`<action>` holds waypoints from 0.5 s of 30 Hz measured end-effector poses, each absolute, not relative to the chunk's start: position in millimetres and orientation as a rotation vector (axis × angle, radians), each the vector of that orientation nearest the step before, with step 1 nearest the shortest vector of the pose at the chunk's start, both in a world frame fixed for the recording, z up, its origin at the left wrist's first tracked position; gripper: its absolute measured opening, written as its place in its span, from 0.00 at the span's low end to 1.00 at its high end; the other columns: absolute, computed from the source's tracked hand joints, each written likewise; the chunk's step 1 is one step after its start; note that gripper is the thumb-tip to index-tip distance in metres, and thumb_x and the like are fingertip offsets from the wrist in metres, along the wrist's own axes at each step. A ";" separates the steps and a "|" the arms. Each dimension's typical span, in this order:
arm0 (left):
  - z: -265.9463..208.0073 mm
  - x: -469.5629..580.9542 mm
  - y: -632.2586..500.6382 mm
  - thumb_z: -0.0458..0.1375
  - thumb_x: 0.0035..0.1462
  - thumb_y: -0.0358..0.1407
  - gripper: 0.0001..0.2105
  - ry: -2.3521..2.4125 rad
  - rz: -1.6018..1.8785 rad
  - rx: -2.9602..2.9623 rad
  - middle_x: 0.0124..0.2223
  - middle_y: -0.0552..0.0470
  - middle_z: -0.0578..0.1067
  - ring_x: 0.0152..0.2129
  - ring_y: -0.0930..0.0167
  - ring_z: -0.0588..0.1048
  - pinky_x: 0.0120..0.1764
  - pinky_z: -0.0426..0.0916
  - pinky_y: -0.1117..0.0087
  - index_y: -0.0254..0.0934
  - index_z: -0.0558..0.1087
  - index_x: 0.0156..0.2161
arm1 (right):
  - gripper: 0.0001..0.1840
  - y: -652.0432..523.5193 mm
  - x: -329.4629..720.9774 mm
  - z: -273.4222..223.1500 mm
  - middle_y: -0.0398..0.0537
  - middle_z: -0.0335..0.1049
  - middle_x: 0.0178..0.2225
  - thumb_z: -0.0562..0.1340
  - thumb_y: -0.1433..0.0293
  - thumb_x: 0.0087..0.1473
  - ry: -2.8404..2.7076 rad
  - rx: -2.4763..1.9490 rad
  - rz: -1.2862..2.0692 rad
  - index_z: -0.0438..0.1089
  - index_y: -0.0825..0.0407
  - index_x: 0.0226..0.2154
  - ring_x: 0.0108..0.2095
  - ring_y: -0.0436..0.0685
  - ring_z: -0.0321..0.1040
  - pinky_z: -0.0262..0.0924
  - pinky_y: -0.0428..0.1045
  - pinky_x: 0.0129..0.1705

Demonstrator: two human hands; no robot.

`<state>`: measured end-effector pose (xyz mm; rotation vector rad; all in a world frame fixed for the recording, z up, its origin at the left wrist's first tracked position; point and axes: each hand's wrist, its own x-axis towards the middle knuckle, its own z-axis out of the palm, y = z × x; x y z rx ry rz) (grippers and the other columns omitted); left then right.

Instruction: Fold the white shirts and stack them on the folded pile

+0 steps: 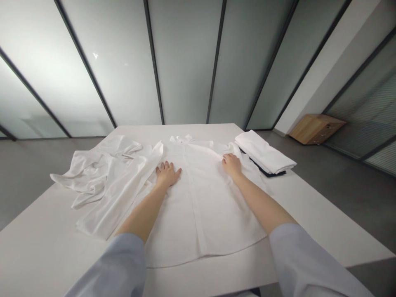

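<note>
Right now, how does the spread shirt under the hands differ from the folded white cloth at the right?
The spread shirt is laid out wide; the folded white cloth is a compact bundle.
The left hand and right hand are on the shirt; neither is on the folded cloth.
The shirt's hem lies on the table; the folded cloth sits on a dark item.
Shared: both are white fabric.

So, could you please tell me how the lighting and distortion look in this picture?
Head view: the frosted panels glow brightest at left; head view: the dark bars fan out toward the top, probably from lens and tilt; head view: the spread white garment has little contrast with the pale table.
</note>
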<state>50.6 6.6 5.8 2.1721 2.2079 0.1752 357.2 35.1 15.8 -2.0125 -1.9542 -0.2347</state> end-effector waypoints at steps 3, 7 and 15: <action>4.1 50.8 3.9 0.40 0.61 0.51 0.32 2.200 0.202 2.184 0.67 0.34 0.54 0.63 0.52 0.53 0.60 0.47 0.47 0.30 0.59 0.63 | 0.20 32.3 386.7 24.7 0.64 0.68 0.49 0.57 0.67 0.56 -1.783 -2.213 -0.330 0.68 0.58 0.49 0.49 0.66 0.65 0.58 0.55 0.46; 6.2 49.4 4.5 0.42 0.61 0.51 0.32 2.198 0.204 2.170 0.67 0.34 0.54 0.63 0.52 0.53 0.60 0.48 0.46 0.29 0.59 0.63 | 0.20 23.5 415.0 24.6 0.67 0.69 0.46 0.57 0.66 0.55 -1.752 -2.432 -0.230 0.70 0.61 0.47 0.46 0.68 0.68 0.60 0.55 0.42; 0.9 46.6 7.9 0.46 0.61 0.49 0.28 2.140 0.369 2.171 0.65 0.35 0.57 0.63 0.52 0.53 0.61 0.47 0.47 0.32 0.64 0.59 | 0.14 42.3 413.2 73.5 0.53 0.70 0.24 0.55 0.67 0.52 -1.483 -2.055 0.038 0.70 0.55 0.23 0.31 0.60 0.68 0.56 0.49 0.31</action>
